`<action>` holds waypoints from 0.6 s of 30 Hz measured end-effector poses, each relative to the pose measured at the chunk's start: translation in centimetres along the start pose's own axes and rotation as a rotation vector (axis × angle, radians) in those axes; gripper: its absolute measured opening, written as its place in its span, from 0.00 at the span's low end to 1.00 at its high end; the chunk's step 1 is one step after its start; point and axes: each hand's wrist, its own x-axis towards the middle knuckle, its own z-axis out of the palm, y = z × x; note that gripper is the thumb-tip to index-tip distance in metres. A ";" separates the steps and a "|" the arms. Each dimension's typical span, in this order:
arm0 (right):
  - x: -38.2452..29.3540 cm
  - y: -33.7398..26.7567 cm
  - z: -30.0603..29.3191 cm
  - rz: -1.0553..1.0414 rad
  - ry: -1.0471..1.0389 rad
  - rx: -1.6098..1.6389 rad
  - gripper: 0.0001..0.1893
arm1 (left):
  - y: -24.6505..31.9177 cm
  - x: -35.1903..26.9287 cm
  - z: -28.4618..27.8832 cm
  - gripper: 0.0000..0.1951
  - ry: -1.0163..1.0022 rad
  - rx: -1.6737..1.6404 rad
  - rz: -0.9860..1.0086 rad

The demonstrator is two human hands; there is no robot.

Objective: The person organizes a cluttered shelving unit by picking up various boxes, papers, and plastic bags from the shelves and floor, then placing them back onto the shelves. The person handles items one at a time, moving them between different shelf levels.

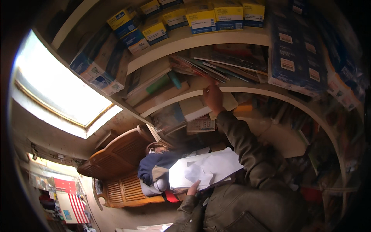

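My left hand (193,188) grips the lower edge of a stack of white papers (208,169), with the thumb on top; some sheets are folded or creased. Its sleeve is dark olive-brown. Reaching forward to a shelf, my right hand (214,95) has its fingertips at a pile of thin booklets and magazines (203,68), near their front edge. Whether those fingers pinch a booklet is too dim to tell. Below that hand, on the lower shelf, lie a pale box or thick book (194,107) and a printed card (201,124).
Yellow-and-blue filter boxes (201,18) line the upper shelf. Large blue oil filter cartons (298,58) stand at the right. A green item (158,84) lies left of the booklets. At the left are a wooden bench (121,185) with dark blue clothing (156,165) and a bright window (63,87).
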 end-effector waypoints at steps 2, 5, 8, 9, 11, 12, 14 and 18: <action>0.6 0.6 -0.2 0.009 -0.057 -0.067 0.28 | 0.0 0.0 0.3 0.15 0.005 -0.002 -0.001; 1.5 1.8 -0.3 -0.008 -0.054 -0.026 0.23 | 0.0 0.2 0.9 0.15 0.010 0.004 0.004; 2.4 3.0 -0.2 -0.006 -0.067 0.092 0.19 | 0.0 0.6 1.4 0.16 0.014 -0.070 0.008; 2.7 3.4 -0.2 0.003 -0.082 0.132 0.17 | -0.1 0.8 1.6 0.16 0.017 -0.125 -0.013; 3.4 3.9 -0.4 0.099 -0.158 0.279 0.14 | -0.1 1.0 1.6 0.16 0.000 -0.168 -0.096; 3.8 4.1 -0.6 0.187 -0.222 0.355 0.13 | 0.0 1.1 1.5 0.16 -0.018 -0.158 -0.156; 4.9 4.6 -1.6 0.136 -0.318 0.342 0.16 | 0.0 1.2 1.5 0.16 -0.028 -0.149 -0.200; 5.6 4.8 -2.7 0.160 -0.342 0.321 0.14 | -0.1 1.6 1.8 0.16 -0.004 -0.145 -0.193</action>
